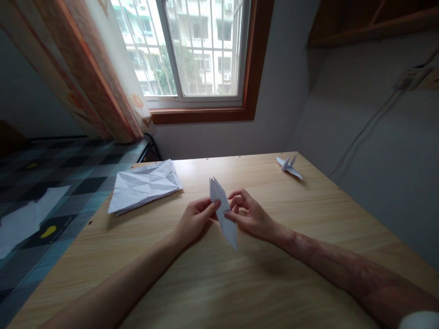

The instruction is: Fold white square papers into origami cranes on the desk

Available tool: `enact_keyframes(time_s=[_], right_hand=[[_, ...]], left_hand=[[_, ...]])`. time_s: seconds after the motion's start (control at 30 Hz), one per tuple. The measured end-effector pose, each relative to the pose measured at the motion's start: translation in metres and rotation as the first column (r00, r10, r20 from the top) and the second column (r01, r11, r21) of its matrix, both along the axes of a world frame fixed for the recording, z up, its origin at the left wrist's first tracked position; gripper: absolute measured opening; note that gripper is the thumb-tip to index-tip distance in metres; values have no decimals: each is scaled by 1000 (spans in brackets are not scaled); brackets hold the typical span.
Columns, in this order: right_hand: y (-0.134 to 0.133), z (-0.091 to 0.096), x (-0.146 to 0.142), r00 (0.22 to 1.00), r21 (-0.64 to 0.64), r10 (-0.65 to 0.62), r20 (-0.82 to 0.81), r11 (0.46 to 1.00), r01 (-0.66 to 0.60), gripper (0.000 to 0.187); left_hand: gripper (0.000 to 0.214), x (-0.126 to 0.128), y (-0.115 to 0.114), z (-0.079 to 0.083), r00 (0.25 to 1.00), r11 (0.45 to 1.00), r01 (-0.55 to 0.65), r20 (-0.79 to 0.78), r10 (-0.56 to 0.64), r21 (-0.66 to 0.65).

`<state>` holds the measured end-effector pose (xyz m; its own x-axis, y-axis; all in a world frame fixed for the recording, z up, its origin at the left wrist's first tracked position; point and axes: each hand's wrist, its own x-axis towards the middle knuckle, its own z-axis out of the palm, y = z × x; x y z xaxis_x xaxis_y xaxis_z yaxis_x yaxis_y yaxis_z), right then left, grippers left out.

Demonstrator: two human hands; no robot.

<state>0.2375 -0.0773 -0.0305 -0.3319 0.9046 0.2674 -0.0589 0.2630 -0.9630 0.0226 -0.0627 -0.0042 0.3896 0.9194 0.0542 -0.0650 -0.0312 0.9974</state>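
At the centre of the frame, the left-hand grip (199, 215) and the right-hand grip (249, 214) pinch a folded white paper (222, 211) over the wooden tabletop (192, 288). Creased sheets (147, 185) lie stacked left of centre; a folded paper bird (291, 169) sits right of centre, near the far corner. A barred window (209, 55) shows at top centre, an orange-patterned curtain (99, 77) upper left, a checked bed cover (82, 160) below it, and a shelf (373, 34) upper right.
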Motion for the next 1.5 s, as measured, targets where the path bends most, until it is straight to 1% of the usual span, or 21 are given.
enact_keyframes(time_s=[0.1,0.2,0.27,0.4,0.5,0.57,0.63,0.73,0.8,0.83,0.87,0.93,0.97,1.0,1.03,1.1,1.2,1.27,1.33,1.4,1.5], right_hand=[[1,0,0,999,21,15,29,1000,-16,41],[2,0,1,1000,17,12,25,1000,-12,47],[2,2,1,998,24,7,59,1000,-9,48],[-1,8,2,977,98,41,207,993,-62,22],[-2,9,2,980,129,18,200,991,-44,22],[-2,9,2,981,152,-40,188,988,11,22],[-2,10,2,977,207,-92,190,977,52,20],[-1,11,1,979,311,-112,171,949,54,17],[0,10,1,983,365,-113,146,929,52,16],[0,9,1,984,386,-121,134,920,60,15],[0,9,1,983,406,-130,128,911,67,14],[0,9,2,981,440,-147,130,895,75,12],[0,10,1,979,453,-153,134,888,77,11],[0,11,1,978,462,-158,135,883,79,11],[-1,12,1,977,466,-166,132,881,86,10],[-2,14,0,974,452,-193,116,884,121,13],[-3,13,-1,964,380,-250,90,903,199,24],[-2,10,-1,959,321,-275,73,917,238,30],[-1,6,0,954,288,-294,62,920,264,33],[0,4,1,943,301,-325,65,908,292,31],[1,5,4,920,403,-383,86,858,319,28]], left_hand=[[41,-1,1,-1,999,999,-31,30,32,-25],[40,-1,1,-3,997,998,-54,52,56,-38],[41,-2,1,-4,997,997,-61,55,63,-40],[42,-4,3,-7,998,997,-57,27,58,-43],[42,-4,5,-10,992,994,-85,89,91,-71],[47,-3,7,-11,987,993,-82,132,94,-90],[59,-3,8,-13,988,993,-59,138,73,-102],[85,-3,8,-15,994,997,-29,99,36,-73],[92,-4,7,-15,997,999,-38,66,39,-24],[88,-4,6,-15,997,998,-57,46,56,8],[80,-4,5,-15,997,996,-80,20,79,47],[52,-4,2,-12,992,982,-112,-42,120,150],[39,-4,1,-10,990,973,-103,-76,121,206],[30,-5,0,-8,988,963,-77,-107,108,259],[26,-5,-2,-5,987,951,-44,-135,89,307],[27,-5,-5,1,982,926,34,-185,39,377],[30,-4,-9,8,969,887,115,-248,0,447],[28,-3,-12,11,961,870,127,-277,11,476],[25,-1,-12,11,956,863,111,-290,42,493],[24,-1,-12,10,954,866,96,-294,61,490],[26,-2,-11,7,953,881,56,-288,93,469]])
